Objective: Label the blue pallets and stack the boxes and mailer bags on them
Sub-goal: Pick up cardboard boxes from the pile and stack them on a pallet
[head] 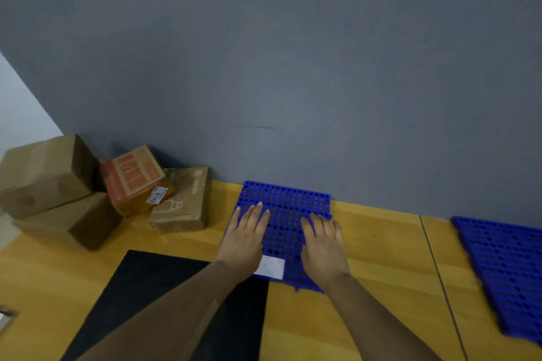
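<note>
A blue perforated pallet (286, 199) lies on the wooden floor against the grey wall. Both hands lie flat on it with straight fingers: my left hand (245, 239) on its left part, my right hand (324, 246) on its right part. A white label (271, 267) sits at the pallet's near edge, between my wrists. A second blue pallet (504, 269) lies at the far right, cut off by the frame. To the left stand cardboard boxes: a large plain one (44, 173), an orange printed one (133, 177) leaning, and a smaller brown one (183, 202).
A black mat (140, 296) covers the floor near me on the left. The grey wall (293, 67) runs behind the pallets. Another brown box (85, 224) sits under the large one. A thin seam (440, 281) crosses the wooden floor between the pallets.
</note>
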